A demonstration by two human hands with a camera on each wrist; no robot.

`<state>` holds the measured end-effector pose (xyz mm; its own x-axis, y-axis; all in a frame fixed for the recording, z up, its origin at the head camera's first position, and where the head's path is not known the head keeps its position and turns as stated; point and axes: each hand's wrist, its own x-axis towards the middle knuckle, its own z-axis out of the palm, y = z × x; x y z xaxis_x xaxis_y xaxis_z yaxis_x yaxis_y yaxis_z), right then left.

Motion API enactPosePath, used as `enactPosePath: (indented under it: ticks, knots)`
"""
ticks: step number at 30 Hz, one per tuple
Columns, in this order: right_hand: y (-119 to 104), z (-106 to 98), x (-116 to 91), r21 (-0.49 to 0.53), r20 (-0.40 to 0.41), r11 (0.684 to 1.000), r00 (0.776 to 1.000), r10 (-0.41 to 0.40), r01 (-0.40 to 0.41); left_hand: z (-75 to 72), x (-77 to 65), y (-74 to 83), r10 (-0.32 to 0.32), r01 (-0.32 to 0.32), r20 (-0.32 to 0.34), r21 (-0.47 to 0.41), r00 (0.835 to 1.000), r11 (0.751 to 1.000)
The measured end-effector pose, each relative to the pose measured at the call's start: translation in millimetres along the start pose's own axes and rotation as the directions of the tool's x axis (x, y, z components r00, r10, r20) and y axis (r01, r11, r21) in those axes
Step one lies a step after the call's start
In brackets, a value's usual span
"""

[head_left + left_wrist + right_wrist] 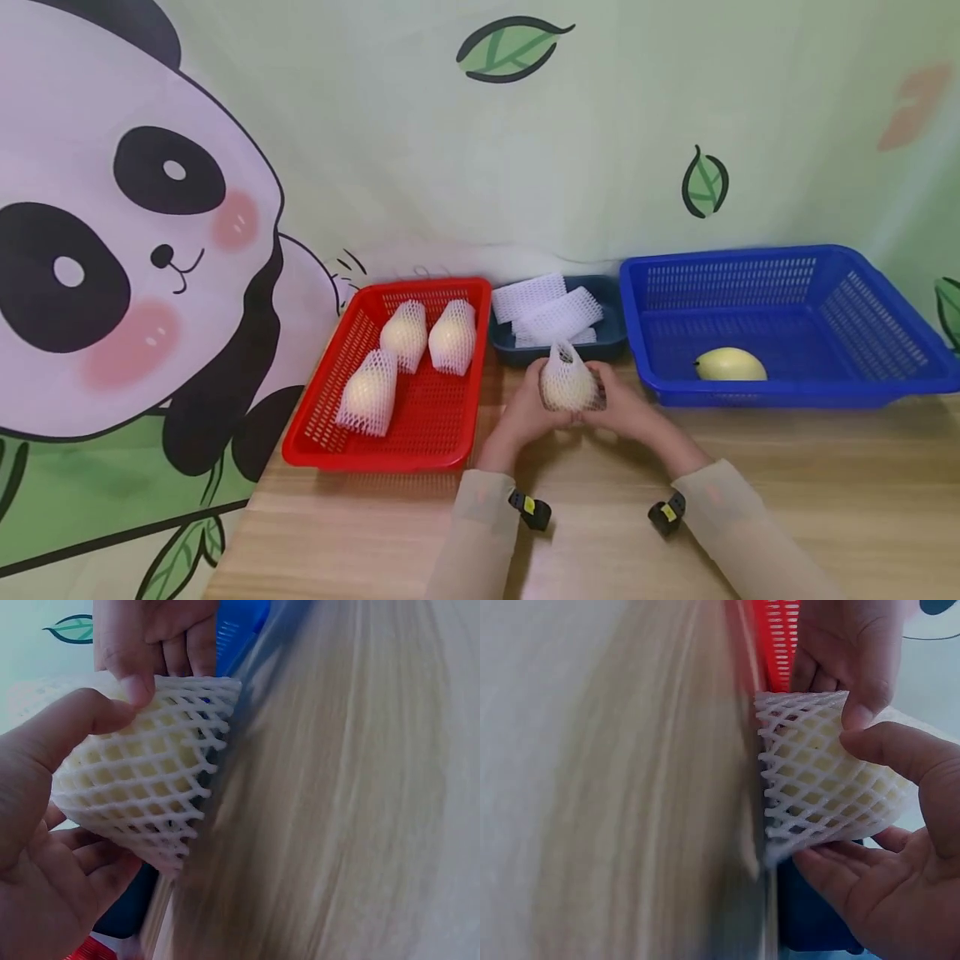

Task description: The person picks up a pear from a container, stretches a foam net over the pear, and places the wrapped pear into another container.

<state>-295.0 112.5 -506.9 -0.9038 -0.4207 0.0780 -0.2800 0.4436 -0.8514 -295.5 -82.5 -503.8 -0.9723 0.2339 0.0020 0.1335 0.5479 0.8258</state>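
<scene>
Between both hands, in front of the small dark teal bin, is a pale yellow pear (567,387) in a white foam net sleeve (146,799). My left hand (529,414) grips its left side, thumb on the near face and fingers curled underneath. From the other side my right hand (619,406) grips it the same way. The two thumbs meet on the net in both wrist views. One end of the sleeve flares open past the fruit (832,761); the other end gathers up above it in the head view.
At left, a red basket (390,461) holds three netted pears (367,393). Spare foam sleeves (558,312) lie in the teal bin (617,321). To the right, a blue basket (795,389) contains one bare pear (731,365). A panda-print backdrop (600,167) rises behind the wooden table (600,558).
</scene>
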Motion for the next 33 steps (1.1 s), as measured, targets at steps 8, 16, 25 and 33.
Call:
enactPosePath:
  ticks: [8,16,25,33]
  knots:
    - [-12.9,-8.8,-8.3,0.21,-0.016,0.978,1.0,0.01,-0.007,-1.0,-4.6,10.6,-0.051,0.035,-0.048,-0.294,0.998,0.955]
    - [-29.4,-17.1,-37.4,0.29,-0.078,0.955,0.996,-0.035,0.056,-4.6,-12.7,34.3,-0.073,0.016,-0.118,-0.423,0.99,0.906]
    - [-40.1,-18.4,-69.2,0.259,-0.113,0.959,0.99,-0.089,0.116,-35.3,-35.5,77.6,-0.057,-0.001,-0.208,-0.272,0.976,0.962]
    - [-47.3,-7.6,-72.2,0.211,-0.104,0.963,0.983,-0.149,0.168,-95.6,-51.3,107.7,-0.003,-0.038,-0.203,-0.199,0.979,0.979]
